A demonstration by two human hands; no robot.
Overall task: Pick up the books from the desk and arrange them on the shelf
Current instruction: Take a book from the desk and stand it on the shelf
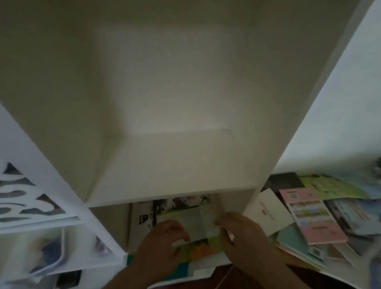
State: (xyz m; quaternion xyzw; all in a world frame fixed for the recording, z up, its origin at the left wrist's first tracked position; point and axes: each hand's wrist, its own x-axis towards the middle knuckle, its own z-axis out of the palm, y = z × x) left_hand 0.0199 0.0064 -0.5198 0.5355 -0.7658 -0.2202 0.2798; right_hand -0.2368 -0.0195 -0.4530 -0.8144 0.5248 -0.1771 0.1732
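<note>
Both hands low at shelf (174, 163) front: left hand (161, 240) and right hand (243, 237) curled round a green-and-white book (199, 227), one at each end, held at mouth of lower compartment, over a dark-lettered book (145, 218) already lying there. Upper compartment bare. Many books (311, 217) scattered on desk (293, 273) to right. Judged early: most left to shelve.
</note>
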